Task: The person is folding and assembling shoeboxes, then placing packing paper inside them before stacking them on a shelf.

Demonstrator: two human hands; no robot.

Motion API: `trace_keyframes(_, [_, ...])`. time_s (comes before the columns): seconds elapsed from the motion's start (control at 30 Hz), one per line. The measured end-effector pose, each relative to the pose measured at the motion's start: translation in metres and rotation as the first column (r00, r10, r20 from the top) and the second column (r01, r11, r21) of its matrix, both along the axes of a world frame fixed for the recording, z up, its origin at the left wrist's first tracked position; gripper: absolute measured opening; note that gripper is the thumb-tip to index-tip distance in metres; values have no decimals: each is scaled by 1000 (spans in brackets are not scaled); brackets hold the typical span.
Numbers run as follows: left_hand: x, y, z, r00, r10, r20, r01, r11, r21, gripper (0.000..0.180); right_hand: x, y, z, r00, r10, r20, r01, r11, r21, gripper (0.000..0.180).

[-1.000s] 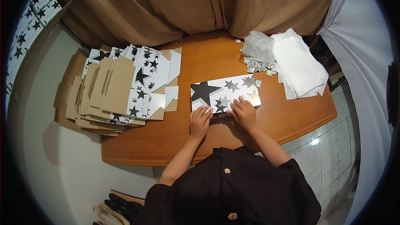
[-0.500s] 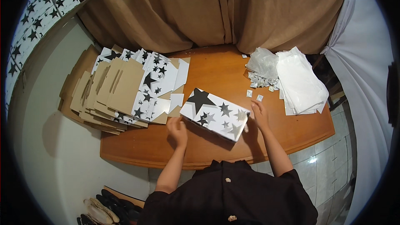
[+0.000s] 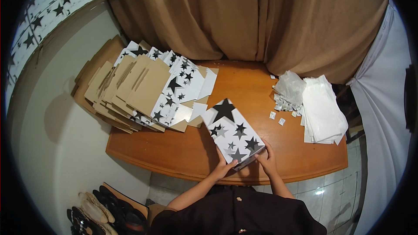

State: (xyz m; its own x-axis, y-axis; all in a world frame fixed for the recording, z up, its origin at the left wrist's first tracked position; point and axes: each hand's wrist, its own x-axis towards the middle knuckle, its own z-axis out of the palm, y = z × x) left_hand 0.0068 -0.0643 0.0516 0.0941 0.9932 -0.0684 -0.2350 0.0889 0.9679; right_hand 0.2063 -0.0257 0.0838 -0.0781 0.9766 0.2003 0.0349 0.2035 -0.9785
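Wooden table [image 3: 174, 152] beneath, the star-printed cardboard box [image 3: 230, 134] has swung more end-on toward the front edge, left hand [image 3: 223, 166] (apart earlier) and right hand [image 3: 267, 161] now clamping its near end, giving two-handed control.

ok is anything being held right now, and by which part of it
A star-patterned box, held by its near end: the left hand grips the near left corner, the right hand the near right corner.

The box [image 3: 235, 137] is smooth cardboard with a slight sheen; the flat cartons [image 3: 146, 82] show matt brown board and smooth white faces. The table [image 3: 174, 150] is glossy wood, the curtain [image 3: 196, 17] matt cloth, the white sheets [image 3: 322, 109] papery, the bag [image 3: 291, 86] crinkled translucent plastic.
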Motion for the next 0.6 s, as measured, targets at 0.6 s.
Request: trace_keyframes(0.6, [-152,-140,259,743,408,-531,117,701,703,132,-168,-29,119,892,381,-244,-84,669,738,80])
